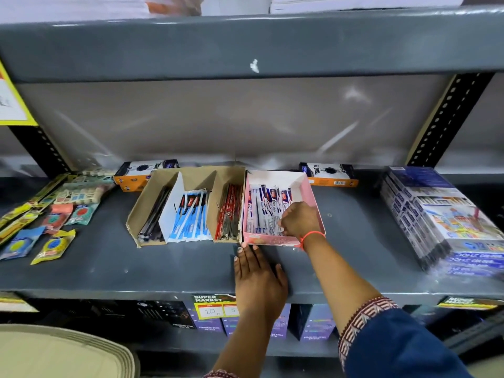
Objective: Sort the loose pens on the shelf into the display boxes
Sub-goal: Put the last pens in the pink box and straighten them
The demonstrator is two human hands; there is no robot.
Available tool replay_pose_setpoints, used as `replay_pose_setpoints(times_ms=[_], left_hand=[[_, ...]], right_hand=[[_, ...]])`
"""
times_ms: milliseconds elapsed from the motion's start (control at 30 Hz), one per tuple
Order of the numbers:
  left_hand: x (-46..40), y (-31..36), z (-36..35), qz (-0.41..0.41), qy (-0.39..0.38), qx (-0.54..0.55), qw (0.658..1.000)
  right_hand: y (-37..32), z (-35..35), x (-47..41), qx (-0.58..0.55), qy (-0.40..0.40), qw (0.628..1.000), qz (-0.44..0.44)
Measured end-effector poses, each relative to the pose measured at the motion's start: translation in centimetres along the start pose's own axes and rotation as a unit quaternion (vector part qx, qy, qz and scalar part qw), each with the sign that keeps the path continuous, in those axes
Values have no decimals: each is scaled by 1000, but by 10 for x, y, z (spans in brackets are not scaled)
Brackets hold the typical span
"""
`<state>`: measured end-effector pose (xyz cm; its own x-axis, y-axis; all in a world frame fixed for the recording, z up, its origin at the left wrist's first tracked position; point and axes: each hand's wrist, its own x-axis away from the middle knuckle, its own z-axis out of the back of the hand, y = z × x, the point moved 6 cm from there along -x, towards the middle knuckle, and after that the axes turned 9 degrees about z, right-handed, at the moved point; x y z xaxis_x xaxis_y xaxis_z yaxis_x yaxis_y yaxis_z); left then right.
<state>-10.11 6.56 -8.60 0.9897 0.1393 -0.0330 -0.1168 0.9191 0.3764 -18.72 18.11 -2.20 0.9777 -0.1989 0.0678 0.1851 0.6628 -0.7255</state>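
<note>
**Pen sorting on a shop shelf: late stage, right hand in the pink box**

Grey metal shelf (pixel 163 268) with a pale back panel, viewed from above and in front. Stacked blue packs (pixel 436 214) sit at far right; assorted carded packets (pixel 54 214) lie at far left. At centre stands a brown cardboard display box (pixel 188 205) with three compartments: dark pens on the left, blue-and-white packaged pens in the middle, red pens on the right. Touching its right side is a pink display box (pixel 283 208) filled with white-and-blue pen packets (pixel 261 211). No loose pens are visible on the bare shelf around the boxes, so the sorting appears nearly complete; what remains seems to be settling the last packets in the pink box.

Right hand (pixel 300 218) reaches over the pink box's front right corner, fingers curled down and pinching at the packets; exactly what it grips is hidden by the hand. Left hand (pixel 257 276) lies flat and spread on the shelf, fingertips touching the pink box's front left corner, apparently steadying it.
</note>
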Motion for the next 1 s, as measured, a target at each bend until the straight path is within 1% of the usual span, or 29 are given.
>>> replay_pose_setpoints(times_ms=[100, 167, 233, 333, 467, 600, 700, 833, 1000], left_hand=[[0, 0, -1, 1, -4, -8, 1000], [-1, 0, -1, 0, -4, -8, 1000], [0, 0, -1, -2, -4, -6, 1000], [0, 0, -1, -3, -2, -5, 1000], [0, -1, -1, -1, 1, -8, 1000], [0, 0, -1, -2, 1, -2, 1000], [0, 0, 0, -3, -1, 4, 1000], [1, 1, 2, -6, 6, 11, 1000], [1, 0, 1, -5, 2, 0, 1000]], right_hand=[[2, -1, -1, 20, -21, 999, -20], [3, 3, -1, 58, -10, 998, -28], [5, 5, -2, 100, 2, 995, -18], [7, 0, 0, 144, -11, 989, 8], [4, 2, 0, 158, -3, 987, 22], [5, 7, -2, 142, 7, 990, 22], [7, 9, -2, 156, 11, 987, 20], [7, 6, -3, 185, -17, 982, 15], [2, 0, -2, 217, -37, 975, 41]])
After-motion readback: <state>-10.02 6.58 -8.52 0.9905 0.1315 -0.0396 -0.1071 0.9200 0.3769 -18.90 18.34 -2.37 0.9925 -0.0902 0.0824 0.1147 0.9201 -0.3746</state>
